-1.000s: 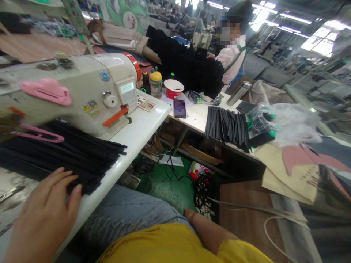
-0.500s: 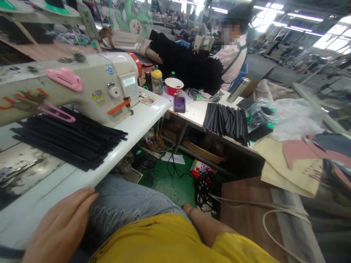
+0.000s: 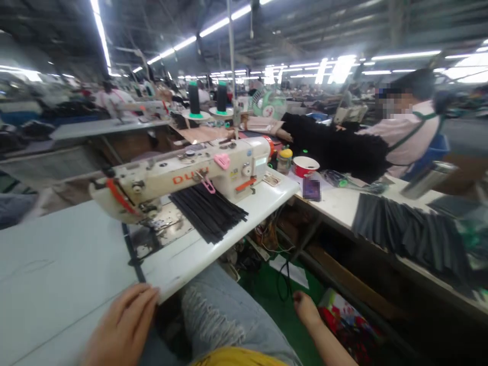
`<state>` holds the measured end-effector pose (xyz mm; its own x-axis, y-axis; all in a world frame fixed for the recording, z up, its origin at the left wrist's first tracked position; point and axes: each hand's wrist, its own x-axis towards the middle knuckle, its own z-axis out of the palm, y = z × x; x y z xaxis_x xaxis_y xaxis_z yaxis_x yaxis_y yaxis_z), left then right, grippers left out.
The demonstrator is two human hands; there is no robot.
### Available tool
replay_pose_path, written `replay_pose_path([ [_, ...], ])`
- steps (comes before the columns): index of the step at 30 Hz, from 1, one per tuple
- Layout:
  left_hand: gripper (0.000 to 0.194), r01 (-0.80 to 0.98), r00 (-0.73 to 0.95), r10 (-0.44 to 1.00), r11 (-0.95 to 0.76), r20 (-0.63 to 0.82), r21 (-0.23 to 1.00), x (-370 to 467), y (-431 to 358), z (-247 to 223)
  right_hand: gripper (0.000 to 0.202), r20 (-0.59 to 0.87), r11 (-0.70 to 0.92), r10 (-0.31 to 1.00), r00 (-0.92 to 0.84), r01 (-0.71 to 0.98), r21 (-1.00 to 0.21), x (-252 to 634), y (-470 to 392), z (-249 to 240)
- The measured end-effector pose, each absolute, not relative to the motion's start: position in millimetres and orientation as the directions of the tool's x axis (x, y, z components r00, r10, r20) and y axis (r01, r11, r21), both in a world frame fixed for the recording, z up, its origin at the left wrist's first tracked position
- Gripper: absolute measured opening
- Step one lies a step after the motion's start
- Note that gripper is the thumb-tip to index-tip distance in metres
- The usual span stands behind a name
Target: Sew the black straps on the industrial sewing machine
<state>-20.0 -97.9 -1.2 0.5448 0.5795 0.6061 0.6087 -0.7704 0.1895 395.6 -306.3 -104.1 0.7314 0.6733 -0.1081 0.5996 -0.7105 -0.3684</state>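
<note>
My left hand [image 3: 122, 328] rests flat on the near edge of the white sewing table [image 3: 57, 274], fingers apart, holding nothing. My right hand [image 3: 305, 308] hangs low beside my knee over the green floor, loosely curled and empty. A cream sewing machine [image 3: 183, 175] stands on the table ahead. A stack of black strips [image 3: 209, 208] lies under its arm, well beyond my left hand. A single black strip [image 3: 131, 251] runs from the needle area toward the table edge near my left hand.
To the right stands a second table [image 3: 343, 203] with more black strips [image 3: 412, 234], a red bowl [image 3: 305, 165], a jar and a metal flask. A person in a pink top sits behind a heap of black fabric. Cables and boxes lie on the floor below.
The view has swung up and left, showing the whole machine. My left hand slid off the black strips back to the table's near edge. My right hand stays low.
</note>
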Motion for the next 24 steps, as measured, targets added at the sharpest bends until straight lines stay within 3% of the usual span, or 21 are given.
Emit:
replay_pose_path([
  [6, 0.030, 0.732, 0.167, 0.784, -0.505, 0.597, 0.457, -15, -69, 11, 0.019, 0.190, -0.391, 0.820, 0.539, 0.771, -0.502, 392, -192, -16],
  [11, 0.028, 0.723, -0.013, 0.879, -0.321, 0.477, 0.612, -23, -22, 3, 0.023, 0.310, -0.078, 0.926, 0.215, 0.912, -0.402, 313, -113, 57],
  [15, 0.027, 0.684, -0.071, 0.906, -0.261, 0.417, 0.682, -31, -4, -8, 0.044, 0.266, -0.059, 0.955, 0.131, 0.964, -0.261, 264, -62, 77],
  [19, 0.024, 0.653, -0.098, 0.923, -0.222, 0.371, 0.724, -35, -7, -19, 0.071, 0.211, -0.140, 0.963, 0.169, 0.980, -0.144, 243, -24, 81],
  [24, 0.020, 0.666, -0.019, 0.909, -0.299, 0.416, 0.684, -42, -6, -36, 0.066, 0.161, -0.179, 0.970, 0.183, 0.983, -0.040, 237, -6, 79],
])
